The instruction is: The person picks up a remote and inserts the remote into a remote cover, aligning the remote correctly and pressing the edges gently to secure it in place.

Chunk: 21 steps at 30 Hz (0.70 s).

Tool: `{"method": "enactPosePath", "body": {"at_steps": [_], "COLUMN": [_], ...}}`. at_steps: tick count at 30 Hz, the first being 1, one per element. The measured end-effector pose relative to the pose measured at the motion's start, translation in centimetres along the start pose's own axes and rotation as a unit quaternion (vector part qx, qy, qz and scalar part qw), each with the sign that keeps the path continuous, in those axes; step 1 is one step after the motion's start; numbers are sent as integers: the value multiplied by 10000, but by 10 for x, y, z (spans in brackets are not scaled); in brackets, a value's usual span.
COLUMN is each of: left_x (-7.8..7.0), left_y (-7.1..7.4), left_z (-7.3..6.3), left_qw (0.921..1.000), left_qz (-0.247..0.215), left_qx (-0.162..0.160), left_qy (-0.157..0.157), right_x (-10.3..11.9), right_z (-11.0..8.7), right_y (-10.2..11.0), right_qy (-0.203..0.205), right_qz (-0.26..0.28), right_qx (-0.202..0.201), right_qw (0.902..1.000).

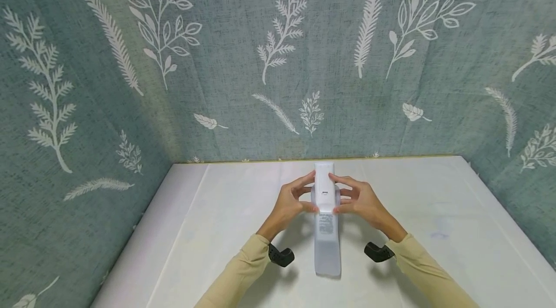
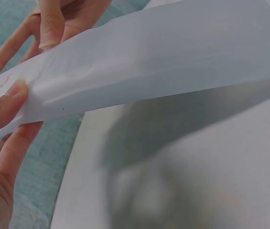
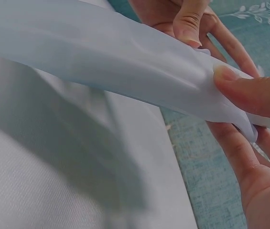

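Note:
A slim white remote-like device [image 1: 324,182] stands out of the upper end of a long, translucent soft sleeve [image 1: 327,255]. Grey print shows through the sleeve below the device. From the left, my left hand [image 1: 288,203] pinches the sleeve's mouth, its thumb low and its fingers along the side. My right hand [image 1: 364,202] mirrors it on the right edge, index fingertip on the device. In the right wrist view the sleeve's rim [image 3: 247,128] flares outward between thumb and fingers. The sleeve's loose end hangs toward me, above its shadow.
A white table [image 1: 226,221] lies beneath, with green leaf-patterned cloth [image 1: 234,57] rising behind it and along the sides. Black wrist devices [image 1: 282,256] sit under both cream sleeves.

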<state>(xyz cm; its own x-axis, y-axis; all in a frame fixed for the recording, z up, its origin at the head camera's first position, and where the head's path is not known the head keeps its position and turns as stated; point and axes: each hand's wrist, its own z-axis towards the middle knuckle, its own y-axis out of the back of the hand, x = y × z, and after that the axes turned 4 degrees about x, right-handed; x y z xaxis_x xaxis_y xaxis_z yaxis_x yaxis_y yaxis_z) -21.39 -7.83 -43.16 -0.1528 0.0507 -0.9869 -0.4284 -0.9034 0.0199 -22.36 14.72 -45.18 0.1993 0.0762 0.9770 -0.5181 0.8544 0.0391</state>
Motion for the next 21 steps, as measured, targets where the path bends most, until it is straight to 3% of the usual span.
{"method": "enactPosePath", "body": {"at_steps": [12, 21], "left_x": [-2, -3], "left_y": [2, 1], "left_z": [2, -4], "left_qw": [9998, 9993], "left_qz": [122, 93], "left_qx": [149, 343], "left_qy": [-87, -77], "right_x": [-2, -1], "right_z": [3, 5], "right_y": [2, -1], "right_qy": [32, 62], "right_qz": [-86, -255], "right_qx": [510, 571], "right_qw": [9987, 9980]}}
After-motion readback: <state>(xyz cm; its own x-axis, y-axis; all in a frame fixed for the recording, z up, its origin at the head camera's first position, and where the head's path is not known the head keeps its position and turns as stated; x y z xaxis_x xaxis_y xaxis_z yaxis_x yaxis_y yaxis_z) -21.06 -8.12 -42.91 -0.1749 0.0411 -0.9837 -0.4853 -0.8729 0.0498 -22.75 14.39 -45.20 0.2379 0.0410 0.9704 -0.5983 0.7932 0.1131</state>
